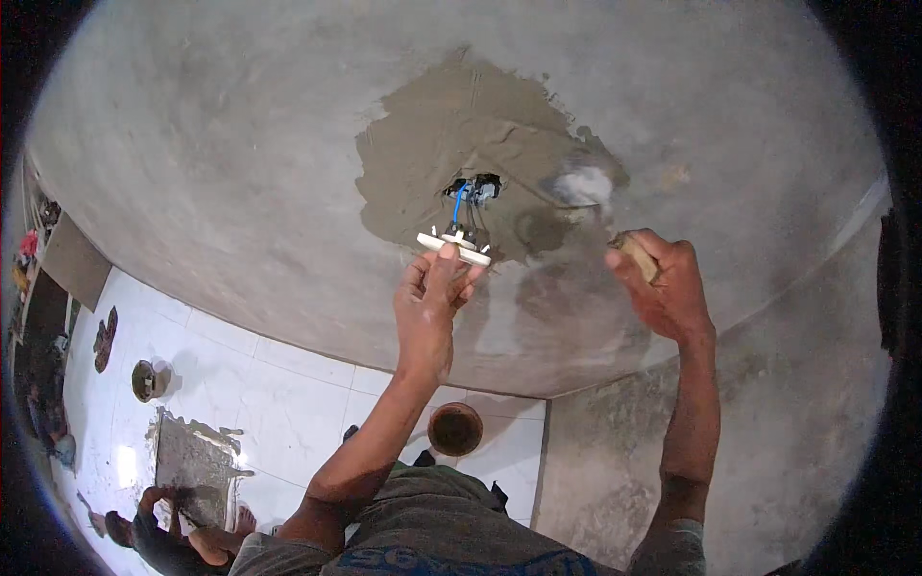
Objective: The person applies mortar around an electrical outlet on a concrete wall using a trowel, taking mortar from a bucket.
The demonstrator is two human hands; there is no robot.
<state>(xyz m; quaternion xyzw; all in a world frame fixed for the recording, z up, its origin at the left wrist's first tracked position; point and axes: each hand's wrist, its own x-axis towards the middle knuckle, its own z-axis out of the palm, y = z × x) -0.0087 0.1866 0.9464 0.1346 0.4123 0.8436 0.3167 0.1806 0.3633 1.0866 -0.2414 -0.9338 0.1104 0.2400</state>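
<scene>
My left hand (432,298) pinches a white switch or socket plate (453,250) by its edge, holding it away from the wall. Blue and dark wires (458,204) run from its back into a ragged hole (477,185) in the wall. Around the hole spreads a patch of darker wet mortar (451,120). On the right, my right hand (665,283) is closed round the wooden handle of a trowel (583,182). Its metal blade, blurred by motion, is at the right side of the mortar patch; whether it touches cannot be told.
On the white tiled floor (307,355) stand a brown bucket (454,429) below me and a smaller bucket (146,381) at left. A mortar-smeared board (197,466) lies beside a crouching person (168,538). Cluttered shelving (38,298) is at far left; another wall (768,413) adjoins at right.
</scene>
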